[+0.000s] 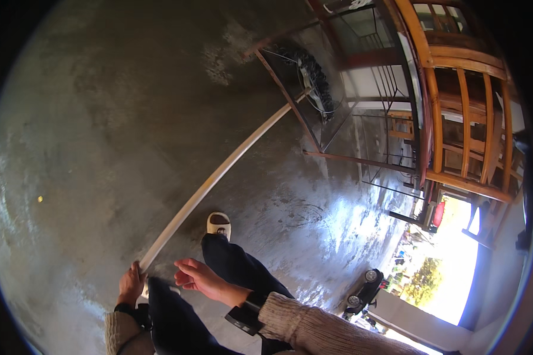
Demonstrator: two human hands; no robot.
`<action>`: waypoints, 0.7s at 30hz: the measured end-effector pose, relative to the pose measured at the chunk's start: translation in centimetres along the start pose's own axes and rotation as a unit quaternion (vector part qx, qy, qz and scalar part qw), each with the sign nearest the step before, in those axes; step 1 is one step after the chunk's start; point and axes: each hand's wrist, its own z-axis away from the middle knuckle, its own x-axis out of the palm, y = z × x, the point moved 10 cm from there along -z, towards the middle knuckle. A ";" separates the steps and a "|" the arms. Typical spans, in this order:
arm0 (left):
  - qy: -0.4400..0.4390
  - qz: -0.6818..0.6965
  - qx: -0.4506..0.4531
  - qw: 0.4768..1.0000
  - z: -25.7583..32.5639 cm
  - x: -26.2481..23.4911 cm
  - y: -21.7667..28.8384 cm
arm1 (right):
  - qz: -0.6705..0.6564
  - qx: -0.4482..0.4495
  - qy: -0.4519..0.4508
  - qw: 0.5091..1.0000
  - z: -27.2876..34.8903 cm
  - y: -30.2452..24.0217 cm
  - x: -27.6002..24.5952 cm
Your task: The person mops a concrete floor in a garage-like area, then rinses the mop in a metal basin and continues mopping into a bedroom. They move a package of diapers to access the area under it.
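My left hand (131,285) is closed around the near end of a long pale pole, the handle of a dust mop (210,180). The handle runs away up and to the right across the floor. At its far end a wide, dark, shaggy mop head (315,83) with a wire frame lies beside the legs of a metal-framed table. My right hand (200,278) is off the handle, a little to its right, with fingers loosely bent and nothing in them.
Wooden chairs (465,124) sit on top of the metal-framed table (373,61) at the right. Rusty bars (361,160) of the frame reach low over the grey concrete floor (89,160). A small black toy car (363,293) stands near the bright doorway. My slippered foot (219,225) is beside the handle.
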 end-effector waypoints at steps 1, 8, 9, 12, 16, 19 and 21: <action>0.016 -0.002 0.001 1.000 -3.2 0.8 0.7 | -0.003 0.000 0.014 1.000 -0.1 -1.4 -1.3; 0.056 0.033 0.089 0.994 -24.7 4.4 14.4 | -0.143 -0.033 -0.146 0.978 1.1 -8.9 -1.5; 0.084 0.035 0.117 0.989 -26.2 3.8 17.5 | -0.155 -0.031 -0.129 0.979 0.9 -9.1 -1.9; 0.082 0.069 0.093 0.990 -26.5 1.9 19.7 | -0.158 -0.046 -0.048 0.985 0.3 -8.9 -3.3; 0.063 0.012 0.083 0.994 -20.6 -1.5 15.1 | -0.136 -0.047 -0.007 0.990 -1.2 -6.2 -3.2; 0.071 -0.015 0.059 0.996 -13.9 -3.6 8.8 | -0.106 -0.035 0.043 0.993 -1.7 -2.2 -4.2; 0.066 -0.033 0.028 0.997 -7.9 -4.9 4.1 | -0.076 -0.019 0.079 0.994 -1.4 1.3 -4.8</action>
